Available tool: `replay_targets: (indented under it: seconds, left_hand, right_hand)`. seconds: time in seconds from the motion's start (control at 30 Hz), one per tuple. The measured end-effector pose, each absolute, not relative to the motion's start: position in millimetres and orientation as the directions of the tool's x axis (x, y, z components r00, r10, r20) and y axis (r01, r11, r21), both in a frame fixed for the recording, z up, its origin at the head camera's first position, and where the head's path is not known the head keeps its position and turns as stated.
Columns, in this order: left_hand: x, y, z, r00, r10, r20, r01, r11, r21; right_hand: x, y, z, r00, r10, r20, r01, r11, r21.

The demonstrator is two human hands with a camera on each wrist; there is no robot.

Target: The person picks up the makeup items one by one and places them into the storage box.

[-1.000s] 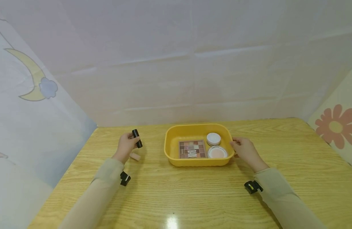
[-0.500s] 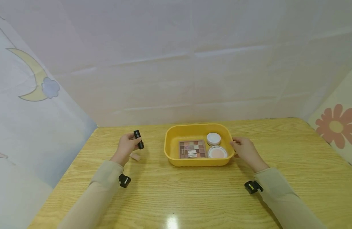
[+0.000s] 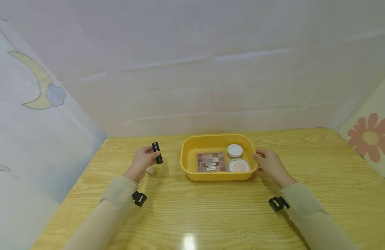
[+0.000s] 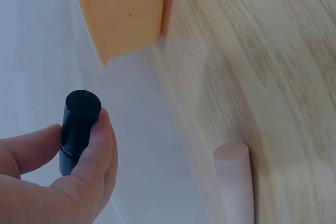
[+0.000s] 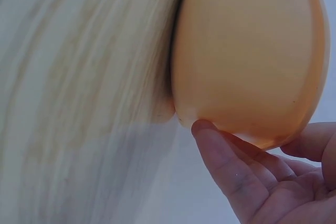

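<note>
My left hand [image 3: 144,161] pinches a black lipstick tube [image 3: 157,153] between thumb and fingers, held above the table left of the yellow basin. In the left wrist view the black lipstick tube [image 4: 79,124] is tilted, one flat end facing the camera. Below that hand a pale pink cylinder [image 4: 233,182] lies on the wood, mostly hidden by the hand in the head view. My right hand [image 3: 270,163] grips the right end of the yellow basin [image 3: 217,177], thumb at the rim and fingers against the outer wall, as the right wrist view [image 5: 252,177] shows.
Inside the basin lie an eyeshadow palette [image 3: 212,162], a round white-lidded jar [image 3: 235,150] and a round compact [image 3: 239,165]. The wooden table [image 3: 192,208] meets a pale cloth backdrop [image 3: 192,86] at its far edge.
My left hand has carried the black lipstick tube a little to the right, toward the basin. The right hand keeps its grip, and the things in the basin stay in place.
</note>
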State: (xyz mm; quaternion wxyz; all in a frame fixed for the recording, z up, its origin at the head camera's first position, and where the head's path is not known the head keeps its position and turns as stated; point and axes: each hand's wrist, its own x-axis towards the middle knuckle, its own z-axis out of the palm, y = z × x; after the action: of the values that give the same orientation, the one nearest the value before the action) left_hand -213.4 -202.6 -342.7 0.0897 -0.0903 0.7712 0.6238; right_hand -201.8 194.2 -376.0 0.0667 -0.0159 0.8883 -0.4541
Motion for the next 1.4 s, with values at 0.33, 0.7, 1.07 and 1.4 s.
replay_targets:
  seconds: [0.33,0.7,1.07,1.4]
  left_hand:
    - [-210.2,-202.4,-343.2,-0.97,-0.007,-0.242,-0.238,0.211,0.948]
    - [-207.7,-198.4,-342.7,-0.971,0.0,-0.241,-0.237,0.184,0.954]
    - [-205.6,-191.4,-340.6,-0.973,0.019,-0.228,-0.22,0.2,0.955]
    - [-203.2,-181.3,-338.3,-0.973,0.027,-0.23,-0.218,0.227,0.949]
  right_hand:
    - [-202.1,195.3,-374.5,-0.989,-0.097,-0.111,0.033,0.589,-0.807]
    - [-202.8,198.0,-374.3,-0.983,-0.12,-0.138,0.046,0.566,-0.823]
    - [-202.2,198.6,-372.9,-0.981,-0.129,-0.144,0.049,0.554,-0.831]
    - [-202.2,198.2,-373.4,-0.984,-0.117,-0.137,0.052,0.549,-0.834]
